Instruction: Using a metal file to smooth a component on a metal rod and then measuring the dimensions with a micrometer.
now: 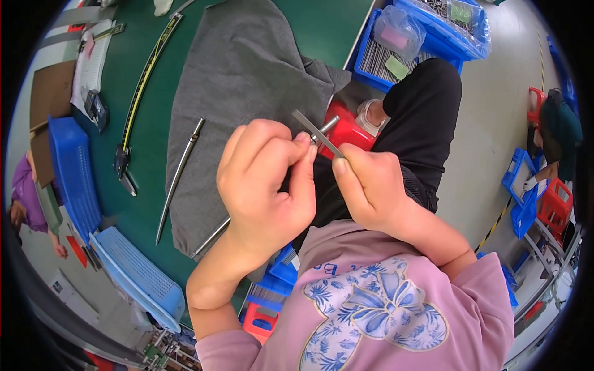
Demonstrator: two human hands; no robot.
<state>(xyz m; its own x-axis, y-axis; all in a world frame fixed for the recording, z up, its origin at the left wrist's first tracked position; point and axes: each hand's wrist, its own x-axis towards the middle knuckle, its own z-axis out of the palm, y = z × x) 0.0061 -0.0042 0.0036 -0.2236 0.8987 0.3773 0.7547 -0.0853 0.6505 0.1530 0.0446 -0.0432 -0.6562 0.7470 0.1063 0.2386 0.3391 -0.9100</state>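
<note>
- Both hands are up over the lap, close together, thumbs almost meeting — left hand (266, 179) curled tight, right hand (370, 185) curled too.
- Between them sits a flat metal strip (317, 132), thin and grey, its long axis slanting from upper left down to lower right; the right thumb and fingers pinch its lower end.
- Left fingertips close on a short round pin (327, 127) that pokes up and to the right, touching or crossing the strip just where the two hands meet; how much of the pin is hidden inside the fist I cannot tell.
- Strip and pin lie right at the fingertips, a touch nearer the left hand's side at the top, nearer the right at the bottom.
- Out from there: a grey cloth (241, 68) spread on the green table (148, 154) ahead and to the left, with a long rod (179, 176) lying on its edge, and a second rod (210, 238) poking from under the left wrist.
- Farther left, a long caliper (143, 80) and blue trays (74, 173).
- Beyond the knee, a blue bin (433, 37) of parts on the floor.
</note>
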